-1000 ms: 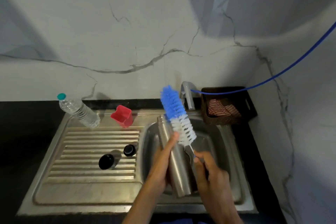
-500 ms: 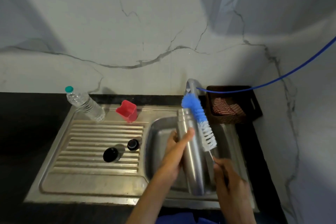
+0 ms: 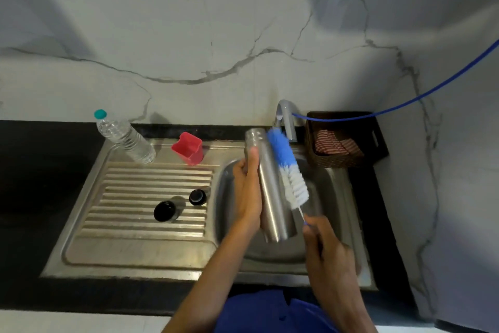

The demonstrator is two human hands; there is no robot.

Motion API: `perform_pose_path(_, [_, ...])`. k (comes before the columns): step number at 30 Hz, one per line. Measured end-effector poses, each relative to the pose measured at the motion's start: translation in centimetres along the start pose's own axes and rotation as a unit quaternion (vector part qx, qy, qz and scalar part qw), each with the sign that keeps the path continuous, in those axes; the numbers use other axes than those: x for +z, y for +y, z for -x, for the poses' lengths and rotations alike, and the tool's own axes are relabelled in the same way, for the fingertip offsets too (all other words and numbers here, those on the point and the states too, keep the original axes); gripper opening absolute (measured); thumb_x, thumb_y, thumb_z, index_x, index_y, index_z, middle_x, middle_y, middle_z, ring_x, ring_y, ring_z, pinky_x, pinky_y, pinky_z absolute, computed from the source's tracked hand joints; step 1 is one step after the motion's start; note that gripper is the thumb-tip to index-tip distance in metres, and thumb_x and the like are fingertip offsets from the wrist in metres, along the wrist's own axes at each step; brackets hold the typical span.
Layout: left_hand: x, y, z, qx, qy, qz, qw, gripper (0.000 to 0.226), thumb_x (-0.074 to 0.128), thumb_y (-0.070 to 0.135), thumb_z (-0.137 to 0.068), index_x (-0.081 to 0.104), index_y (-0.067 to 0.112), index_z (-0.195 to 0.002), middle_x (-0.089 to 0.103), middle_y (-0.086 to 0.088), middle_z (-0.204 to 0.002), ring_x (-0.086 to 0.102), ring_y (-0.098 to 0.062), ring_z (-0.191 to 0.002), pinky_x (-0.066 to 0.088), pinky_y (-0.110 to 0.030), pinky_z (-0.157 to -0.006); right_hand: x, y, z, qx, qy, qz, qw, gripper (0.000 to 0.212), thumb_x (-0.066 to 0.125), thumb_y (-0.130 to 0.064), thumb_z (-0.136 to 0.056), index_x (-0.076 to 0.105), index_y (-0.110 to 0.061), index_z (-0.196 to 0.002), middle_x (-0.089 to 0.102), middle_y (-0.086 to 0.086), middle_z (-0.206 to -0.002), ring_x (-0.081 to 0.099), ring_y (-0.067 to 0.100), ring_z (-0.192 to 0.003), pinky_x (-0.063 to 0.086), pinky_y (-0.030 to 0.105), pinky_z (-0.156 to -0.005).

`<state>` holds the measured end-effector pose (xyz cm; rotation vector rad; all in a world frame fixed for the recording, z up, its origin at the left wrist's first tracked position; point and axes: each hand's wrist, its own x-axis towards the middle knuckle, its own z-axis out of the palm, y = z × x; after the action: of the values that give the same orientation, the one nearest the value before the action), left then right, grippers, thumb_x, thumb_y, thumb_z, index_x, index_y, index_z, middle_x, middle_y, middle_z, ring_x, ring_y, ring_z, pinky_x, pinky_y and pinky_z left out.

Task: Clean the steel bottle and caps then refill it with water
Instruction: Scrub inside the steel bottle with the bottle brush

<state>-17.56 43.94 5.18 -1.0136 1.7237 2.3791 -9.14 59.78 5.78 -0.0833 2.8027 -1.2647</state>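
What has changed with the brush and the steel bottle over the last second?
The brush moved from the left of the steel bottle's mouth, where its blue tip stood above it, across to the bottle's right side, and now lies along the bottle's outer wall. The left hand still grips the bottle and the right hand still holds the brush handle. The two black caps stay on the drainboard.
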Motion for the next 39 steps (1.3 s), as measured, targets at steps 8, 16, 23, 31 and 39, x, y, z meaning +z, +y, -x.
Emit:
perform_pose_path(8, [-2.9,8.9,-3.8,0.020,-0.019,0.023,0.999,0.070,0.078,0.064,-0.077,0.063,0.019,-0.128,0.080,-0.010,-0.105,0.079,-0.022,-0.086,0.064,-0.039,-0.075,-2.7,-0.2,1.7,-0.024,0.015,-0.076,0.997,0.022,0.060,-0.019,-0.099,0.068,-0.037,-0.109,0.053,0.011,-0.058,0.038,0.009,-0.043,0.038,0.022,-0.045])
perform_pose_path(16, [-3.2,5.4,-1.3,-0.054,-0.032,0.059,0.996,0.046,0.060,0.057,-0.092,0.074,0.019,-0.115,0.081,-0.007,-0.102,0.076,-0.026,-0.100,0.058,-0.046,-0.097,-1.3,-3.8,-1.4,-0.035,0.005,-0.120,0.992,0.010,0.058,-0.019,-0.102,0.066,-0.025,-0.105,0.050,-0.019,-0.053,0.043,0.003,-0.046,0.030,0.010,-0.049])
perform_pose_path(23, [-2.8,9.2,-1.9,0.043,-0.015,0.132,0.990,0.061,0.070,0.065,-0.085,0.071,0.016,-0.121,0.080,-0.009,-0.108,0.077,-0.026,-0.099,0.060,-0.045,-0.095,-2.3,-2.5,1.0,-0.056,0.014,-0.085,0.995,0.012,0.056,-0.022,-0.101,0.063,-0.031,-0.105,0.043,-0.013,-0.052,0.037,0.004,-0.044,0.030,0.013,-0.045])
perform_pose_path(31, [-2.0,6.2,-1.0,0.047,-0.027,0.029,0.998,0.063,0.065,0.072,-0.085,0.074,0.021,-0.121,0.080,-0.008,-0.107,0.078,-0.028,-0.097,0.061,-0.048,-0.093,-1.4,-3.2,-1.6,-0.058,0.025,-0.108,0.992,0.010,0.056,-0.020,-0.102,0.064,-0.025,-0.106,0.051,-0.019,-0.056,0.046,0.004,-0.046,0.030,0.008,-0.047])
perform_pose_path(39, [-2.7,8.3,-5.6,0.077,0.024,0.125,0.989,0.086,0.089,0.075,-0.057,0.071,0.011,-0.111,0.076,-0.008,-0.108,0.075,-0.026,-0.102,0.056,-0.053,-0.103,-1.4,0.1,2.1,-0.103,0.023,-0.007,0.994,0.019,0.051,-0.035,-0.104,0.063,-0.037,-0.118,0.056,-0.018,-0.064,0.053,0.000,-0.049,0.047,0.026,-0.048])
